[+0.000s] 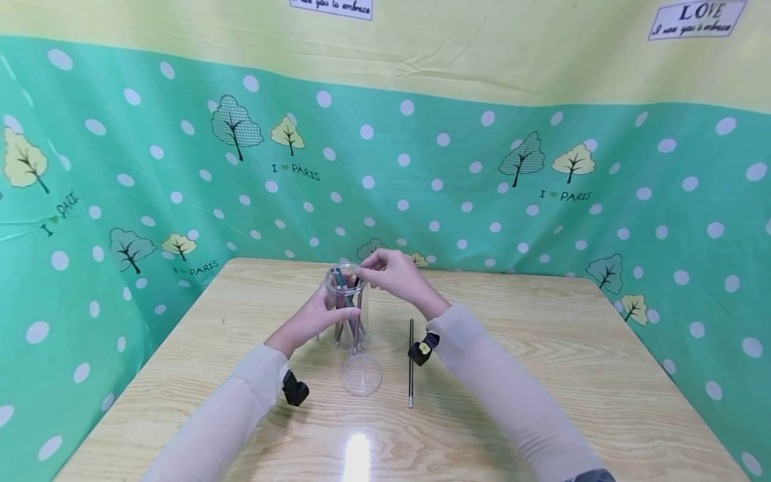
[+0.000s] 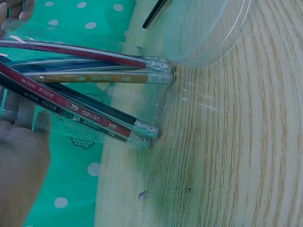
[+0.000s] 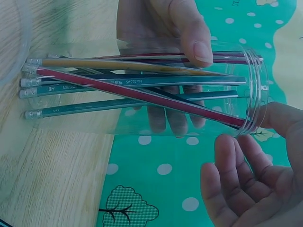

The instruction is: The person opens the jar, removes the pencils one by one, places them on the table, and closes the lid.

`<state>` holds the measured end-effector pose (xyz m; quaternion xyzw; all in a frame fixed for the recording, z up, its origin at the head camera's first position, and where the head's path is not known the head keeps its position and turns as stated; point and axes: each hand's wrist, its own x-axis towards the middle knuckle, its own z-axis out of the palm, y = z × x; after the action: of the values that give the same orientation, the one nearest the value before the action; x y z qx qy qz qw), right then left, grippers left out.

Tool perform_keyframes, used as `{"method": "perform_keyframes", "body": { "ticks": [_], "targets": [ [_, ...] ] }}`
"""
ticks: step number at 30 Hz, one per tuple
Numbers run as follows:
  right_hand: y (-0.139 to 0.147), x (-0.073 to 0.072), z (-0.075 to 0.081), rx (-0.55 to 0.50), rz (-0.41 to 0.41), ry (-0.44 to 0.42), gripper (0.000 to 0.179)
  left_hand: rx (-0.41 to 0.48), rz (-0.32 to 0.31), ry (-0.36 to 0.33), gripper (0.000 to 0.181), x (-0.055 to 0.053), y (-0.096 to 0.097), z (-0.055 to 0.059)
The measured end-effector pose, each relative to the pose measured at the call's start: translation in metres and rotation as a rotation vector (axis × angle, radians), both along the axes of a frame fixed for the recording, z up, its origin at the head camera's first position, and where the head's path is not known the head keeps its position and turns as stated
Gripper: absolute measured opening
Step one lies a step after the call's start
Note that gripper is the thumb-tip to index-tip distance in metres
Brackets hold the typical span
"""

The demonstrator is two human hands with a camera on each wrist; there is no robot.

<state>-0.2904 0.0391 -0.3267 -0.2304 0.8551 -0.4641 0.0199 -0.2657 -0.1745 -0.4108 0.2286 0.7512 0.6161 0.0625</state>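
My left hand (image 1: 319,313) grips a clear plastic jar (image 3: 75,124) around its side, fingers behind it. The jar stands upright on the table. Several pencils (image 2: 94,77) lean inside it, red, dark green and yellow-brown, with their eraser ends down at the base. At the jar's mouth is my right hand (image 1: 399,273), its thumb by the rim near the upper end of a red pencil (image 3: 142,97). Its other fingers hang loosely bent beside the rim, and no pencil shows between them.
A clear round lid (image 1: 362,375) lies flat on the wooden table (image 1: 542,375) in front of the jar. One dark pencil (image 1: 411,385) lies to its right, under the right wrist's camera. A green dotted curtain (image 1: 434,167) hangs behind the table.
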Motion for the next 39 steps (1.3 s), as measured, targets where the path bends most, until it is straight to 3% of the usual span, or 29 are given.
{"method": "perform_keyframes", "body": {
  "ticks": [22,26,39],
  "targets": [
    [-0.0048,0.0025,0.0004,0.056,-0.029,0.152,0.019,0.01,-0.003,-0.001,0.078,-0.0001,-0.0005,-0.0003],
    [-0.0053,0.0029,-0.0001,0.044,-0.023,0.182,0.024,0.016,-0.011,-0.001,0.077,-0.0005,-0.0002,-0.0007],
    [-0.0027,0.0016,0.0065,-0.012,-0.009,0.281,0.014,0.045,-0.038,0.023,0.075,-0.0031,0.0001,-0.0024]
  ]
}}
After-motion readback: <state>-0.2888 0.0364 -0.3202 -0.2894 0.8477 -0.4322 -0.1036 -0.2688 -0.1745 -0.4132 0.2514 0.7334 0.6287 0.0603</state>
